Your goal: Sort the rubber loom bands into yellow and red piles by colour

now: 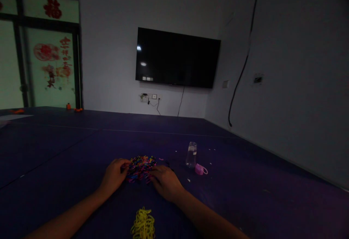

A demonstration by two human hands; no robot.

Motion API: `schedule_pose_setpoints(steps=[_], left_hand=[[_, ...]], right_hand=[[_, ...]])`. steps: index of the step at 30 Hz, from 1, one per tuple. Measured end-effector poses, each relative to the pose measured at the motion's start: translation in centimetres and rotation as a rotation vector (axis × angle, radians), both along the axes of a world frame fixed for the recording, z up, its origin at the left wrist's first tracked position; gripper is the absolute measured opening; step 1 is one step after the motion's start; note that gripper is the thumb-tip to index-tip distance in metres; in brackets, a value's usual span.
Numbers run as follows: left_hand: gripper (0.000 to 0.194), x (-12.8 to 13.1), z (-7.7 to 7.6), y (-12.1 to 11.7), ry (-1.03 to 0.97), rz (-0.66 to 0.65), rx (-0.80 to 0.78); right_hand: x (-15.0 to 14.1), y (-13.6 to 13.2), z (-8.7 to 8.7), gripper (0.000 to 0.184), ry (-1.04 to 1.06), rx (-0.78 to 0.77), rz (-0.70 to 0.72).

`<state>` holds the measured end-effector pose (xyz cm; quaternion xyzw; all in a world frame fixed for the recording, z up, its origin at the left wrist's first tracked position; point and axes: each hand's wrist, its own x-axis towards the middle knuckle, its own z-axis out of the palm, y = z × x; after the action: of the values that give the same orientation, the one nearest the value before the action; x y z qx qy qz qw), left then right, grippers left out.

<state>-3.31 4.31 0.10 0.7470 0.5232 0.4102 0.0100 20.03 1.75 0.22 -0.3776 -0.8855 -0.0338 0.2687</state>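
Observation:
A heap of thin multicoloured elastic bands (141, 167), mixing pink, blue, orange, yellow and black, lies on the dark purple tabletop between my hands. My left hand (115, 173) is at the heap's left edge, thumb and fingers closed on some bands there. From the right, my right hand (167, 181) reaches into the other edge, its bent fingers closed among the bands; its fingertips are partly hidden. Nearer to me, between my forearms, sits a separate pile of yellow elastic bands (143, 225), cut off by the bottom of the view.
Right of my right hand stands a clear bottle (191, 156), with a pink looped cap (200, 170) beside it. Small white scraps (188, 180) dot the table (245, 195). Orange objects (78, 110) rest at the far left. A television (178, 59) hangs on the wall.

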Motion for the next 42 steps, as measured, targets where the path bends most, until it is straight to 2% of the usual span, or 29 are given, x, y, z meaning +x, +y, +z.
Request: schedule_pose_setpoints(steps=[12, 22, 34, 42], left_hand=[[0.022, 0.29, 0.01, -0.09, 0.004, -0.013, -0.143], [0.023, 0.36, -0.03, 0.08, -0.072, -0.036, -0.039], [0.025, 0.23, -0.28, 0.3, -0.217, -0.109, -0.024], [0.025, 0.21, -0.3, 0.36, -0.189, -0.112, -0.002]], right_hand=[[-0.03, -0.24, 0.49, 0.025, -0.042, -0.04, -0.02], [0.07, 0.11, 0.11, 0.024, -0.05, -0.024, -0.019], [0.04, -0.08, 0.21, 0.024, -0.031, -0.022, -0.006], [-0.01, -0.07, 0.31, 0.024, -0.036, -0.033, -0.002]])
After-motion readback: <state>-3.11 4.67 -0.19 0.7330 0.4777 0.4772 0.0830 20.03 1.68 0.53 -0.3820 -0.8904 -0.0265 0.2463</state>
